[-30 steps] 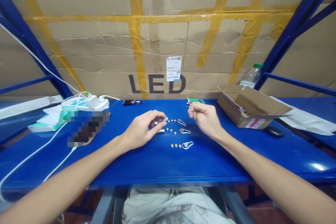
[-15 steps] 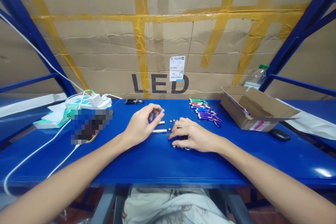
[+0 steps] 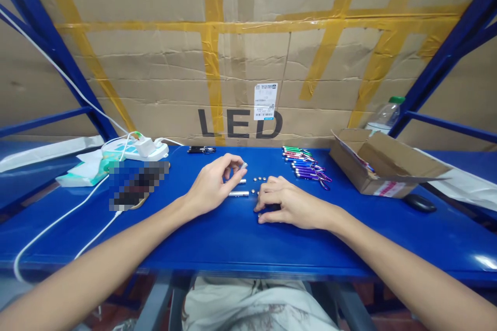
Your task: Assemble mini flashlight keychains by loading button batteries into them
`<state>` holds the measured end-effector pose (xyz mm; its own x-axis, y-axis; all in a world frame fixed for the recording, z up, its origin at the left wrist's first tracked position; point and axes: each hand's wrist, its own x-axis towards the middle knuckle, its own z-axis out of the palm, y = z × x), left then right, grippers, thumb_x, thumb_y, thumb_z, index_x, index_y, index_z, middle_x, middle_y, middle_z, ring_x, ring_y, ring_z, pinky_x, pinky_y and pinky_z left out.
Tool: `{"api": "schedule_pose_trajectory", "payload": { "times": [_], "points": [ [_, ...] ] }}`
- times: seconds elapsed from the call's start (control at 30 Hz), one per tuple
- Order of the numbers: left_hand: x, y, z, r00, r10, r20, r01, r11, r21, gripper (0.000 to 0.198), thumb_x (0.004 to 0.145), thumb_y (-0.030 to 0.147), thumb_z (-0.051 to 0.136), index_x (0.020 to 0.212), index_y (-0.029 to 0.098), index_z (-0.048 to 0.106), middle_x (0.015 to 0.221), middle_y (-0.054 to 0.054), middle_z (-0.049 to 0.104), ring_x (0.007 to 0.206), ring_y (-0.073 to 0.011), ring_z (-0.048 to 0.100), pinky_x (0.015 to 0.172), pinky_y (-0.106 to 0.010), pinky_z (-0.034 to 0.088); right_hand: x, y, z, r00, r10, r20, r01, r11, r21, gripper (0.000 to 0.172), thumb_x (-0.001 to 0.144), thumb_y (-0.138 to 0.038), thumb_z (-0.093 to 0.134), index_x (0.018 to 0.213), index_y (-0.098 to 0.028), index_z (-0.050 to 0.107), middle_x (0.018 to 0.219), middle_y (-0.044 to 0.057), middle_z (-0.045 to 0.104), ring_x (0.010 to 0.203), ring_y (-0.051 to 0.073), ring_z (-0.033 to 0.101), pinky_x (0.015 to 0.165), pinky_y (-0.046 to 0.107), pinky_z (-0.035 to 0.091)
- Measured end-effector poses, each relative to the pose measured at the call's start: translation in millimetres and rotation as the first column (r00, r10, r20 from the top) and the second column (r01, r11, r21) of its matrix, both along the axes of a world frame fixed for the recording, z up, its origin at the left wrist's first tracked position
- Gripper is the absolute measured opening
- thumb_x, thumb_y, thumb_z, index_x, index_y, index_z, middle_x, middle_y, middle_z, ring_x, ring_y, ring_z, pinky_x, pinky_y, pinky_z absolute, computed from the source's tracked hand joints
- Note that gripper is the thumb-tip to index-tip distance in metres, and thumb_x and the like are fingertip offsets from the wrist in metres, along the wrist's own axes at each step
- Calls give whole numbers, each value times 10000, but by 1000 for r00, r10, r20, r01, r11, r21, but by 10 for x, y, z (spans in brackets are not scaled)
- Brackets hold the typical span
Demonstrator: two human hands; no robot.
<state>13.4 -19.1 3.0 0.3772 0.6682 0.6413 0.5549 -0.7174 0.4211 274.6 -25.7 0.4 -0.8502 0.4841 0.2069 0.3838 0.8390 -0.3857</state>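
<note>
My left hand [image 3: 217,181] is closed in a pinch on a small silver penlight tube [image 3: 244,165], held just above the table; most of it is hidden by the fingers. Two more silver penlight tubes lie below that hand, the nearer tube [image 3: 238,194] partly covered. My right hand [image 3: 289,201] rests on the table with fingers curled and thumb close to the index finger. A small shiny bit shows at its fingertips, too small to name. Several small round button cells [image 3: 260,179] lie between the hands.
Green, red, blue and purple mini flashlights [image 3: 305,163] with clips lie behind my right hand; black ones [image 3: 201,150] lie at the back. An open carton [image 3: 359,181], a mouse [image 3: 420,203] and a bottle [image 3: 384,116] stand right. A phone [image 3: 140,186], tissues [image 3: 83,173] and a power strip [image 3: 159,151] are left.
My right hand has drawn slightly nearer, its thumb and index finger closer together, covering shiny round pieces that showed beneath it. My left hand keeps its pinch. The whole view has shifted slightly.
</note>
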Motion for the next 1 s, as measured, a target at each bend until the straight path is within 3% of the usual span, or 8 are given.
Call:
{"api": "schedule_pose_trajectory", "payload": {
  "times": [0.2,0.4,0.53,0.73,1.0],
  "points": [
    [-1,-16,-5,997,-71,-27,70,997,-45,203,1079,390,598,1169,212,640,943,-8,705,710,-127,592,704,-260,499,-2,-15,29,1000,-13,17,13,1000,-22,241,1084,-411,642,965,-229,747,961,47,715,1026,259,567,954,414,376],
    [-2,-25,12,997,-74,-19,73,997,-34,190,1080,381,603,1159,210,634,921,1,696,722,-128,601,717,-259,505,-7,-21,15,998,-47,-38,46,999,-21,135,1085,-338,645,1017,-224,667,1036,49,703,1015,244,557,930,393,401],
    [6,-39,24,995,-95,-5,94,992,-81,175,1074,365,617,1155,210,633,942,-3,713,738,-131,627,705,-257,509,-17,-21,21,983,-107,-146,108,994,2,114,1121,-296,553,1039,-232,600,1060,59,669,985,233,568,907,378,434],
    [15,-46,23,994,-106,-6,105,990,-94,193,1073,382,620,1165,213,640,972,-15,736,754,-140,652,708,-266,519,-19,23,17,897,-227,-378,265,963,50,122,1114,-209,478,1007,-241,524,1002,53,607,913,223,561,833,357,449],
    [12,-52,17,992,-123,-1,122,985,-120,190,1076,381,621,1169,218,645,986,-18,741,768,-141,661,710,-268,526,-13,37,34,839,-257,-480,332,940,77,145,1115,-212,458,993,-244,529,975,46,594,913,226,549,829,354,434]
  ]
}}
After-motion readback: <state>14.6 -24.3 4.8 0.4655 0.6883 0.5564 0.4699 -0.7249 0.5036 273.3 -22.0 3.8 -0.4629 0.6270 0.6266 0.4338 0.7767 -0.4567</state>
